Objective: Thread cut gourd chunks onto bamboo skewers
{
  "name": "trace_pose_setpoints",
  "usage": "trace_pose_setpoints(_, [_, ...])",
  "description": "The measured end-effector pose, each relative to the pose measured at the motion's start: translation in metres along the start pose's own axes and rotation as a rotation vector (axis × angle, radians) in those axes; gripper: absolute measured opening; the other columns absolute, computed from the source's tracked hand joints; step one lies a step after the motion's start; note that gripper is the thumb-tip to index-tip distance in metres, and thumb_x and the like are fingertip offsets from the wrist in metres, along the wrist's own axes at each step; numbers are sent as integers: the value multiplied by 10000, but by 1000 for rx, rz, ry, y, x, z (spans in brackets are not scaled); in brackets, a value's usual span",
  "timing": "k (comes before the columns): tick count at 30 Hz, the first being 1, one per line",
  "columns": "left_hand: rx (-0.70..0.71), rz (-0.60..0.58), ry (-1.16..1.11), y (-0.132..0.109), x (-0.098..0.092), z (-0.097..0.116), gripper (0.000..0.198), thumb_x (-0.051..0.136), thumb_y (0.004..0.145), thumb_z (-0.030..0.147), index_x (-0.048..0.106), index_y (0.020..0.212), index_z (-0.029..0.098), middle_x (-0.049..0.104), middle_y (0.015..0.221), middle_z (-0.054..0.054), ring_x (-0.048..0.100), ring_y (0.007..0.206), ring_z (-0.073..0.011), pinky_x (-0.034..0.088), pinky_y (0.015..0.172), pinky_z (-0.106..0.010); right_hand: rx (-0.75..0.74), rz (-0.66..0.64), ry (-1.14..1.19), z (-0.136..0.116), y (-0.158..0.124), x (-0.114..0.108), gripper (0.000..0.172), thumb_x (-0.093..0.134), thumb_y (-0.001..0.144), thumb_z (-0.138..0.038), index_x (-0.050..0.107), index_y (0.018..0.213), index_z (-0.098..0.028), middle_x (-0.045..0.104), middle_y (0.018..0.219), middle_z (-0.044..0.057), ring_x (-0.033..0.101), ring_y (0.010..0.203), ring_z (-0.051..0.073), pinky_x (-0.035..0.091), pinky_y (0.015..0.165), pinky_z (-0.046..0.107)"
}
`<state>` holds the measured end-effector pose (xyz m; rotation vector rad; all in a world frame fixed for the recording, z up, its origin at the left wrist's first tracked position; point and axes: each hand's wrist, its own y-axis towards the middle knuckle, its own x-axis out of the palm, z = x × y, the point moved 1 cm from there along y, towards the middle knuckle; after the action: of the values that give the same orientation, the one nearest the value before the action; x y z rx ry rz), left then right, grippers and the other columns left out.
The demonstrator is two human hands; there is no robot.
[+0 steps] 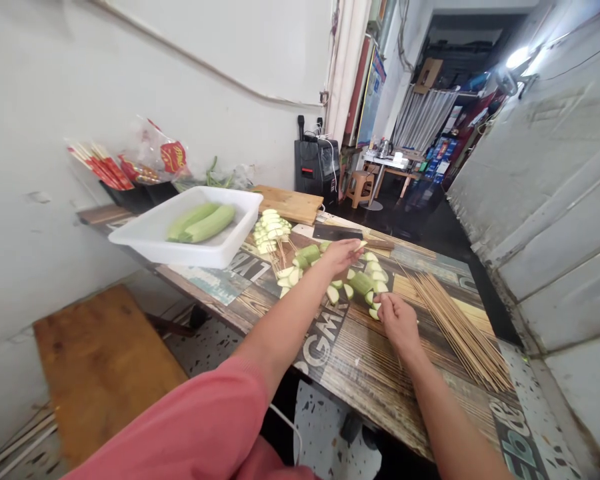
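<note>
— Item one, your hands?

— My left hand (341, 254), arm stretched out over the table (380, 373); its fingers pinched on a pale zucchini slice (361, 245) at its 3 o'clock; my right hand (399, 321), fingers curled closed at the near edge of the cut pieces; I cannot tell what, if anything, they grip.

— Item two, the produce?

— Loose zucchini pieces (365, 283), scattered on the table between my two hands; a finished stack of skewered slices (271, 231) at 10 o'clock from my left hand; two whole zucchini (203, 223) in a white tub (180, 250) at 9 o'clock from that stack.

— Item three, the remainder?

— Bundle of bare bamboo skewers (460, 327) at 3 o'clock from my right hand, lying just beside it; a wooden cutting board (290, 203) at 12 o'clock behind the stack; a wooden bench (100, 367) well apart at 8 o'clock, below the table.
</note>
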<state>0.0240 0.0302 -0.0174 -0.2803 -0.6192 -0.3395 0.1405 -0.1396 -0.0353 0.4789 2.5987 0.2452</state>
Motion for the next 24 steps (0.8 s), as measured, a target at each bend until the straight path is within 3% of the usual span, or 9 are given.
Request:
trace_pose_setpoints(3, [-44,-30,-40,-2,0,2,103,593,812,76,615,891,140,667,747,-38,599,583,-79,425,506,-157,17,7,27,-2,-2,0,400,428,814,-517,598,738,-164,434,447,-47,393,415,108,298,449,230])
trace_pose_setpoints(7, [-115,-38,-97,1,-2,1,121,557,840,79,608,924,150,663,764,-27,451,430,-22,285,386,-126,26,-22,62,-2,-3,2,411,435,809,-539,590,752,-162,416,447,-53,361,406,101,266,431,225])
trace_pose_setpoints(11, [-156,-36,-250,4,-1,-1,164,449,876,25,573,898,130,626,696,-32,480,470,-32,357,437,-113,29,-39,77,1,-3,5,418,438,812,-552,581,756,-163,401,443,-59,344,402,97,256,429,223])
trace_pose_setpoints(15, [-194,43,-292,6,1,-3,221,418,938,205,532,771,116,589,624,-38,434,427,-37,350,402,-123,47,-36,96,6,-1,5,405,434,823,-540,579,777,-165,394,446,-66,325,397,90,257,425,219])
trace_pose_setpoints(18, [-153,51,-253,7,0,-5,249,566,870,324,528,730,121,572,600,-24,381,391,-20,291,359,-116,44,-16,84,8,-1,4,400,436,827,-530,582,774,-161,406,452,-60,335,407,91,261,428,217])
trace_pose_setpoints(24, [-69,58,-260,9,-2,-8,135,640,808,138,548,717,102,543,579,0,383,398,-3,263,347,-94,39,-12,58,7,0,3,388,435,832,-519,585,766,-167,411,457,-58,342,408,93,270,428,217])
